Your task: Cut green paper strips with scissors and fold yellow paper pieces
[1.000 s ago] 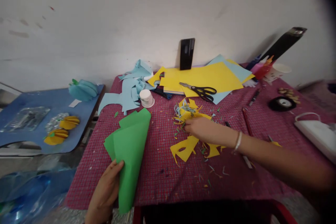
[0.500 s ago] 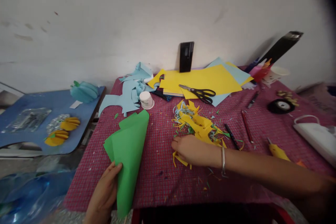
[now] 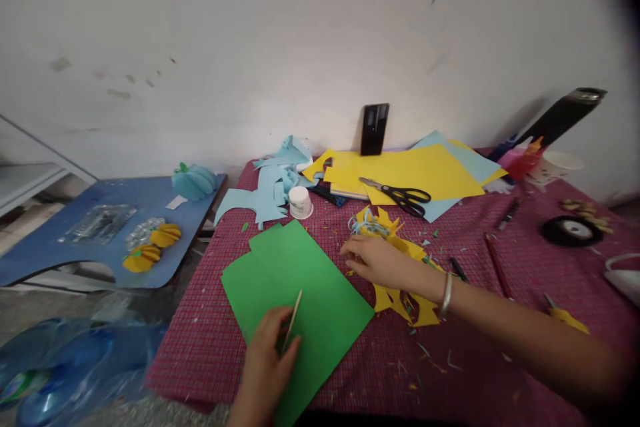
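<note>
Sheets of green paper point(image 3: 320, 280) lie flat and overlapping on the checked tablecloth. My left hand point(image 3: 267, 360) is over their lower left part, fingers curled round a thin wooden stick point(image 3: 296, 313) that slants upward. Right of the green paper, my right hand point(image 3: 375, 259) reaches over a pile of yellow paper scraps point(image 3: 407, 307). Its fingers are loosely bent and a little apart, with nothing visible between them. The forearm hides part of the pile. Pale blue paper shreds point(image 3: 370, 223) show just beyond that hand.
Behind lie black-handled scissors point(image 3: 410, 199) on yellow sheets point(image 3: 425, 170), a leaning phone point(image 3: 375, 130), a white paper cup point(image 3: 300, 202) and light blue offcuts point(image 3: 270, 197). Rightward are a roll of black tape point(image 3: 573, 231) and a red pen point(image 3: 497, 267). A blue table point(image 3: 165, 267) holds paper pumpkins point(image 3: 193, 181).
The green paper, earlier curled up in my left hand, now lies spread flat. That hand has moved right and shows the stick. Yellow scraps have shifted right, and the view has turned left.
</note>
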A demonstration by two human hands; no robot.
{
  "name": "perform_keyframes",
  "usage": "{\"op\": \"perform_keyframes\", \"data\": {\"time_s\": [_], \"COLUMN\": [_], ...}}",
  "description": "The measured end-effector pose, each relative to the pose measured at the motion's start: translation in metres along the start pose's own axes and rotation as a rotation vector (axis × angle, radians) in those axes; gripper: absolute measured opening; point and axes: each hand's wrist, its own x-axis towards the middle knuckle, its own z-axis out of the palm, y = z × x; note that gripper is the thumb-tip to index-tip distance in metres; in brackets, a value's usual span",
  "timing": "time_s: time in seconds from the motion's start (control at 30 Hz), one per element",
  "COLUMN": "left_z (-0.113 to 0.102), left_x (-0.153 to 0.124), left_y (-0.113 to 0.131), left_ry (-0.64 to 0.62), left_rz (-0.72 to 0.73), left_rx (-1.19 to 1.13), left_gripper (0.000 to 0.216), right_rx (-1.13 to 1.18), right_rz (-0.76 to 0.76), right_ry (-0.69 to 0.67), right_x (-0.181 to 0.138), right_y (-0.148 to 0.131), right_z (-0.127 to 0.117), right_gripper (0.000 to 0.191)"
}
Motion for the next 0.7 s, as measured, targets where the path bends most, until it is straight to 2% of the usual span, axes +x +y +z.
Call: {"op": "perform_keyframes", "data": {"time_s": [0.17, 0.3, 0.37, 0.47, 0.57, 0.7], "left_z": [0.018, 0.019, 0.018, 0.019, 0.020, 0.008], "left_x": [-0.004, -0.004, -0.004, -0.002, 0.000, -0.008], "left_y": [-0.005, -0.005, -0.004, -0.001, 0.002, 0.002], "left_ry": [0.017, 0.014, 0.006, 0.007, 0.033, 0.020], "left_rz": [0.166, 0.188, 0.185, 0.159, 0.119, 0.040], "left_rx": [0.317, 0.383, 0.383, 0.381, 0.367, 0.203], "left_gripper": [0.047, 0.046, 0.047, 0.043, 0.029, 0.011], "right_rx": [0.172, 0.295, 0.382, 0.507, 0.622, 0.790], "right_rz": [0.081, 0.210, 0.269, 0.327, 0.342, 0.305], "right_ry": [-0.003, 0.070, 0.075, 0.016, -0.049, -0.018], "right_x": [0.054, 0.092, 0.104, 0.111, 0.108, 0.085], "right_y": [0.001, 0.001, -0.001, -0.005, -0.010, -0.018], "right_z": [0.022, 0.043, 0.052, 0.062, 0.066, 0.054], "right_gripper": [0.021, 0.031, 0.030, 0.017, 0.009, 0.009]}}
